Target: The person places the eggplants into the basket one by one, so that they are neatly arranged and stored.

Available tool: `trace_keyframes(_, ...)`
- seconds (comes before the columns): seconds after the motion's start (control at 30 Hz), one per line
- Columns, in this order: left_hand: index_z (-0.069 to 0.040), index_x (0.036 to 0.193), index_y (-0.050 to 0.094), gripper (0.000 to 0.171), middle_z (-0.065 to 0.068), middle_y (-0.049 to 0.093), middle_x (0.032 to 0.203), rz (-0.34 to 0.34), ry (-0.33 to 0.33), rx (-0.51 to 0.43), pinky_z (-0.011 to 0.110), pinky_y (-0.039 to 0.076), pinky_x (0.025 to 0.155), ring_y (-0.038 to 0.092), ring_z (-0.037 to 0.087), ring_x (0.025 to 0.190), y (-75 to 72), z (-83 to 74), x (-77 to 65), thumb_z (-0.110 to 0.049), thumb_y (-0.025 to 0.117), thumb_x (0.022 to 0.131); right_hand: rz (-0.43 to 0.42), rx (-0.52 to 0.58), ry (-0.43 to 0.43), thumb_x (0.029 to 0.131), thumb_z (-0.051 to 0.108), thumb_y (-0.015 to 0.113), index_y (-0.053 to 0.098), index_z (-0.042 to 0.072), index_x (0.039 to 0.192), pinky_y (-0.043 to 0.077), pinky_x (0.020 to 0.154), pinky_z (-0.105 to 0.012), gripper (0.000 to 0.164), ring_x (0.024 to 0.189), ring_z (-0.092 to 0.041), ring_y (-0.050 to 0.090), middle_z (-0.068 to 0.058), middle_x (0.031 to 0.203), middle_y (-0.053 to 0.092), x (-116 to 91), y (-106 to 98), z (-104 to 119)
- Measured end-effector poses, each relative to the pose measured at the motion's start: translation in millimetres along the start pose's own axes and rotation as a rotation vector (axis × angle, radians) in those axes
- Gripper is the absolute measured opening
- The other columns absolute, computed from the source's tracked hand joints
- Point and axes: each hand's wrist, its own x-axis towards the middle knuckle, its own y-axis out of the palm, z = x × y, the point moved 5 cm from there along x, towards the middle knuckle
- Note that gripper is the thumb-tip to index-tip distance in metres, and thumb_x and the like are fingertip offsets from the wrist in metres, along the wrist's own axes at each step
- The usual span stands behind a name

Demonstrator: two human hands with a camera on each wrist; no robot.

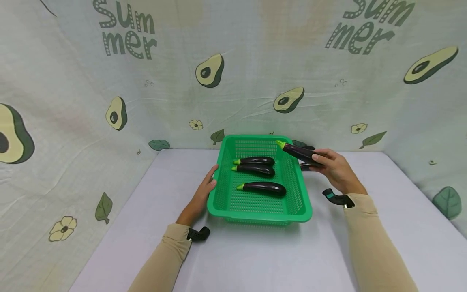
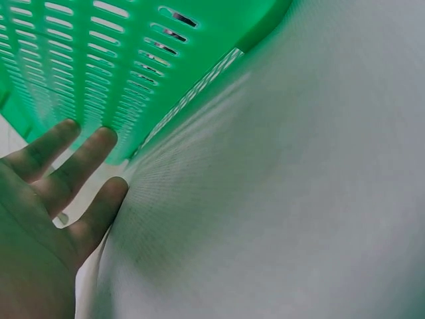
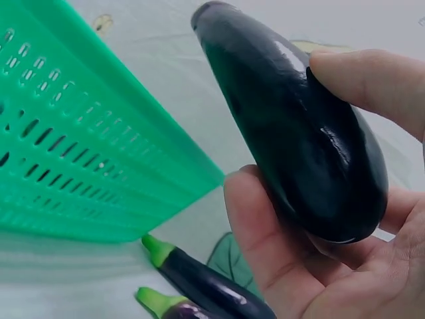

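Note:
My right hand holds a dark purple eggplant by its thick end, thumb on one side and fingers on the other. Its green stem end points left, over the right rim of a green plastic basket. Three eggplants lie inside the basket: two close together, a far one and one just nearer, and a third eggplant toward the front. At the basket's left side is my left hand. In the left wrist view its extended fingers rest against the slotted outer wall.
Two more eggplants, one beside another, lie outside the basket on its right, partly hidden by my right hand in the head view. The white table meets a hanging cloth printed with avocados behind the basket.

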Motion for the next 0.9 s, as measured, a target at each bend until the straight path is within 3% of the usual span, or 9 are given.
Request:
trace_keyframes(0.17, -0.021, 0.163, 0.016, 0.059, 0.009, 0.009, 0.167, -0.003, -0.008, 0.005, 0.06, 0.011, 0.115, 0.01, 0.03, 0.15, 1.5, -1.0, -0.4, -0.032, 0.034, 0.107, 0.045, -0.003, 0.004, 0.099, 0.006, 0.064, 0.062, 0.005, 0.115, 0.055, 0.087, -0.033, 0.017, 0.103, -0.019, 0.062, -0.014, 0.126, 0.044, 3.1, 7.1, -4.4)
trace_keyframes(0.33, -0.02, 0.163, 0.015, 0.058, 0.008, 0.008, 0.167, 0.005, -0.008, 0.002, 0.059, 0.008, 0.116, 0.007, 0.029, 0.151, 0.6, 0.0, -0.1, -0.029, 0.033, 0.108, 0.078, -0.022, 0.002, 0.098, 0.004, 0.064, 0.058, 0.003, 0.117, 0.054, 0.09, -0.039, 0.02, 0.098, -0.021, 0.067, -0.012, 0.12, 0.051, 8.3, 14.8, -6.7)
trace_keyframes(0.57, -0.022, 0.162, 0.016, 0.057, 0.007, 0.01, 0.167, -0.004, -0.009, 0.012, 0.058, 0.008, 0.117, 0.007, 0.027, 0.151, -0.6, -2.8, -0.4, -0.03, 0.034, 0.108, 0.082, -0.08, 0.009, 0.097, 0.007, 0.067, 0.056, 0.002, 0.122, 0.055, 0.087, -0.037, 0.028, 0.099, -0.02, 0.067, -0.01, 0.119, 0.054, 13.8, 26.9, 4.2)
trace_keyframes(0.73, -0.017, 0.163, 0.013, 0.058, 0.01, 0.008, 0.167, 0.013, -0.026, -0.011, 0.058, 0.012, 0.115, 0.012, 0.033, 0.149, -0.4, 0.1, 0.7, -0.023, 0.031, 0.109, 0.109, -0.189, 0.036, 0.097, 0.016, 0.069, 0.053, 0.002, 0.136, 0.055, 0.088, -0.036, 0.044, 0.106, -0.021, 0.066, -0.012, 0.13, 0.047, 17.5, 35.6, 9.9)
trace_keyframes(0.9, -0.009, 0.162, 0.009, 0.058, 0.017, 0.005, 0.166, 0.047, -0.049, -0.062, 0.058, 0.016, 0.113, 0.017, 0.038, 0.146, 0.2, -2.1, 1.2, -0.015, 0.03, 0.108, 0.149, -0.3, 0.039, 0.098, 0.022, 0.068, 0.049, -0.001, 0.139, 0.051, 0.095, -0.04, 0.051, 0.114, -0.029, 0.065, -0.015, 0.137, 0.044, 21.5, 44.1, 18.5)
